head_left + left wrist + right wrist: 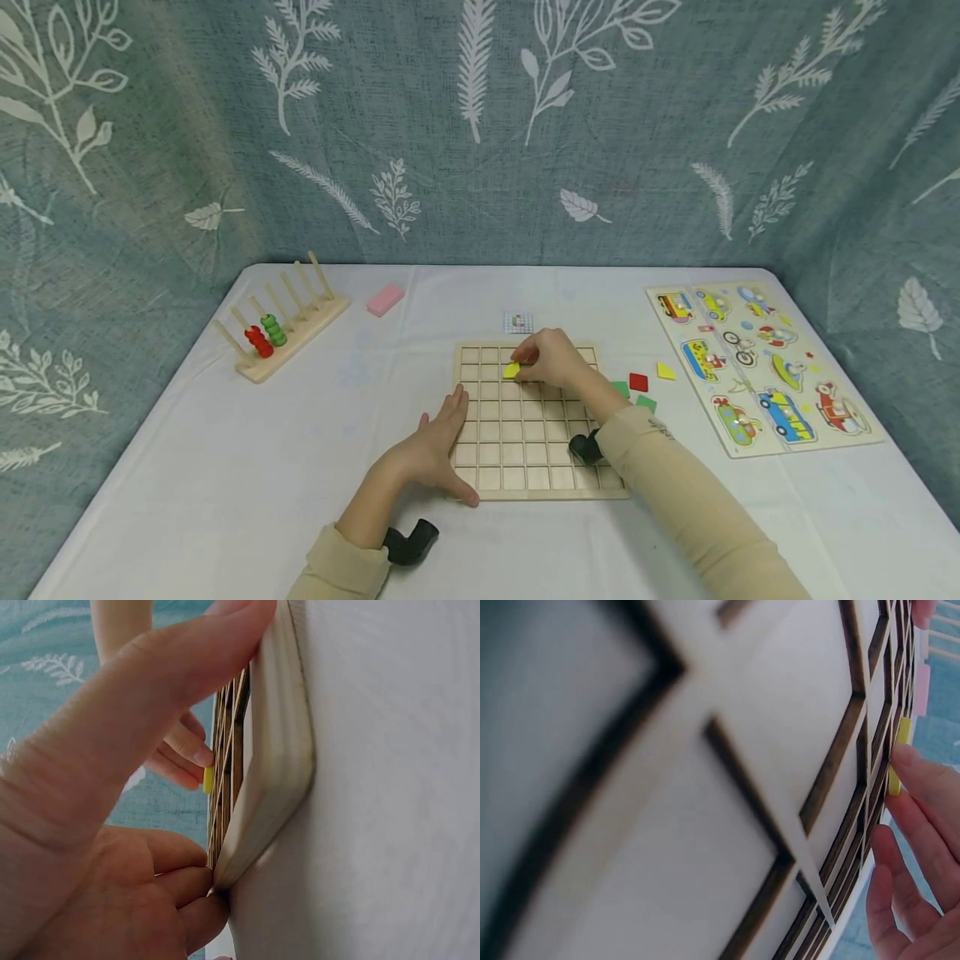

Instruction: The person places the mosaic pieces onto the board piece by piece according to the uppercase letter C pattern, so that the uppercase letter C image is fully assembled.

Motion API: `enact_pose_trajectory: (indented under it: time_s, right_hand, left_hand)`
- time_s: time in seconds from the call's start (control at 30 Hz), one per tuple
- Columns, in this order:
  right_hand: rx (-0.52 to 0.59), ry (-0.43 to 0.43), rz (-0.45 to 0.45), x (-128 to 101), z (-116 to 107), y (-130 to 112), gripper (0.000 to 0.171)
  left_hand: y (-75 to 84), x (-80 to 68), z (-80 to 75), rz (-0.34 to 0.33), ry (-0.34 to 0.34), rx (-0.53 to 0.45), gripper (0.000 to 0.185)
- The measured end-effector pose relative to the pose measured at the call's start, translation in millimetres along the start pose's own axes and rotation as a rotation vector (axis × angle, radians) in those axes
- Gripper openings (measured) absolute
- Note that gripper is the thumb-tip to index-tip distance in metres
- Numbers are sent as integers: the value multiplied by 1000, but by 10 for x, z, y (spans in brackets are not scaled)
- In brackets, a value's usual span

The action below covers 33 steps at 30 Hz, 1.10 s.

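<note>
Right hand (551,358) over the far part of the grid board (525,467); its fingertips (911,761) pinch a yellow tile (512,370) resting on the board's upper rows, left of centre. Left hand (435,442) lies flat, fingers straight, pressed against the board's left edge, holding nothing. Board lies flat on the white tabletop (225,483). Just right of the board: red tile (638,382), yellow triangle (664,371), two green tiles (621,388). Vehicle puzzle (757,367) at far right. Peg rack (281,329) with red and green rings at left; pink block (386,299) beside it. Small card (518,322) beyond the board.
</note>
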State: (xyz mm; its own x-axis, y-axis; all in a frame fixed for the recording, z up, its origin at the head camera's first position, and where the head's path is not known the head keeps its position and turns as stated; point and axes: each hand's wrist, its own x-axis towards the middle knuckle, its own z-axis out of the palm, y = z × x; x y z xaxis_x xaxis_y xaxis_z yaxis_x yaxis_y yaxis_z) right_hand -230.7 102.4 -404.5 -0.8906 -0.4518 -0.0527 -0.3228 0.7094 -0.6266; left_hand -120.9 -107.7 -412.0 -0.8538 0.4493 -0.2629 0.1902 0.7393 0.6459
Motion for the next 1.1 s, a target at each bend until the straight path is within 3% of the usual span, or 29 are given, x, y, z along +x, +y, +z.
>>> enact_pose_trajectory:
  time_s: [0.73, 1.1]
  right_hand:
    - [-28, -18, 11, -13, -17, -51, 25]
    - [54, -12, 31, -49, -36, -15, 31]
  left_hand:
    - [11, -6, -8, 5, -3, 16, 134]
    - [-3, -7, -10, 10, -7, 10, 134]
